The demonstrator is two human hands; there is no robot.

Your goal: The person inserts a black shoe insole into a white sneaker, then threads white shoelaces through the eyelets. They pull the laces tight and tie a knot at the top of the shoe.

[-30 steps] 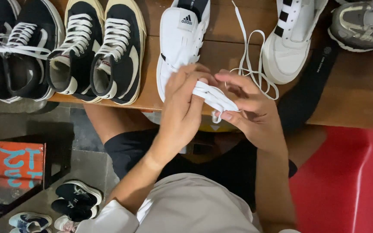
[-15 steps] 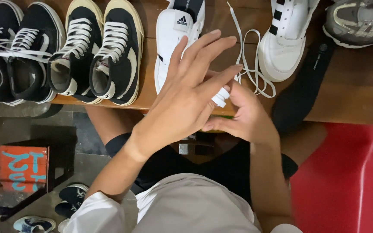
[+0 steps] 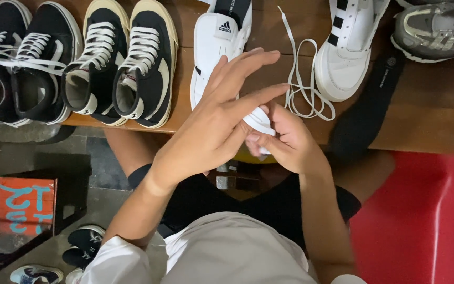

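My right hand (image 3: 287,142) is closed around a small bundle of white shoelace (image 3: 258,120), held just above my lap at the edge of the wooden bench (image 3: 437,121). My left hand (image 3: 216,118) lies over it with fingers spread straight, its palm and fingertips pressing on the bundle. Behind my hands a white sneaker (image 3: 219,42) lies on the bench without a lace. To its right a loose white lace (image 3: 303,79) is looped on the wood.
Two pairs of black sneakers (image 3: 74,58) with white laces line the bench's left part. A second white sneaker (image 3: 350,47), a black insole (image 3: 369,105) and a grey running shoe (image 3: 437,29) lie right. A red seat (image 3: 421,221) is lower right; an orange box (image 3: 24,205) and more shoes sit on the floor.
A second ago both hands pinched the white lace bundle. My left hand has since spread its fingers flat over it, while my right hand stays curled around the bundle.
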